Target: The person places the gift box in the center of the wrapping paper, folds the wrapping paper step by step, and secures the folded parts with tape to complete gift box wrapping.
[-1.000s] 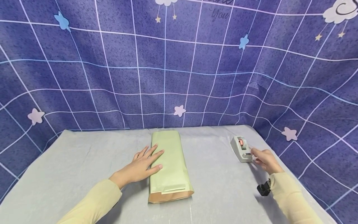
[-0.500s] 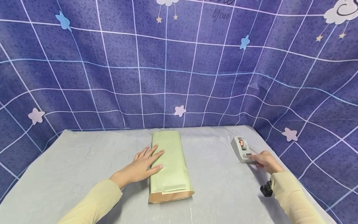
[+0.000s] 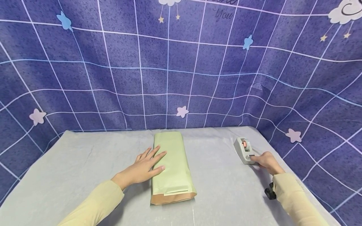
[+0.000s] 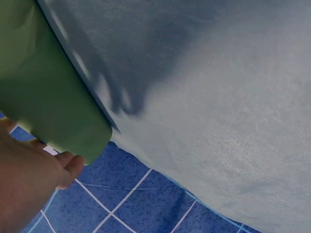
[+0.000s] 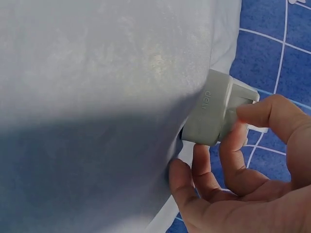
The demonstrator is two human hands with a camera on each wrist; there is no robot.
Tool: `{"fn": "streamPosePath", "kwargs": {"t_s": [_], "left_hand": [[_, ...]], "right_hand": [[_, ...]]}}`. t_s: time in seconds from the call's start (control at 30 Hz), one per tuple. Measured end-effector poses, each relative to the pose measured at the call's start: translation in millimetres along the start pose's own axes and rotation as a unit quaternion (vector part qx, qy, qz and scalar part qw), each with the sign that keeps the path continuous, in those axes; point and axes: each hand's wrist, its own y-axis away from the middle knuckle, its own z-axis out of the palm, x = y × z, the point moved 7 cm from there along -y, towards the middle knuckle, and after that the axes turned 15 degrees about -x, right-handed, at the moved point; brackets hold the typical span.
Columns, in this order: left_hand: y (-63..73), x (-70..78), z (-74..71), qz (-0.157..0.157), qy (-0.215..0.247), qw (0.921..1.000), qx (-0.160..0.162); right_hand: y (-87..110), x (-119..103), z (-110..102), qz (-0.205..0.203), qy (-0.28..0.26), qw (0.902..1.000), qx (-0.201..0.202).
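Observation:
A long package in pale green paper [image 3: 173, 163] lies lengthwise on the table, its brown inner fold showing at the near end. My left hand [image 3: 145, 166] rests flat on its left side, fingers spread. In the left wrist view, the left hand [image 4: 34, 174] shows beside the package's green end [image 4: 58, 111]. To the right stands a grey tape dispenser [image 3: 244, 151] with a small pinkish core. Thumb and index finger of my right hand [image 3: 266, 160] pinch at its cutter end. In the right wrist view, the right hand [image 5: 252, 179] is at the dispenser [image 5: 214, 109]; clear tape is hard to make out there.
A grey-white cloth covers the table [image 3: 215, 188]. Behind it and along the right side hangs a blue curtain [image 3: 181, 78] with a grid and stars. A black wrist camera [image 3: 270, 192] hangs below the right sleeve.
My right hand has shifted slightly left from beside the dispenser onto its cutter end, thumb and index finger closing there. The left hand and the package have stayed put.

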Motion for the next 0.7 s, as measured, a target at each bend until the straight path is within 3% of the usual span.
{"fn": "streamPosePath", "kwargs": {"t_s": [0.7], "left_hand": [[0.1, 1.9, -0.9, 0.000, 0.002, 1.0000, -0.005]], "right_hand": [[0.3, -2.4, -0.8, 0.000, 0.024, 0.9989, 0.041]]}}
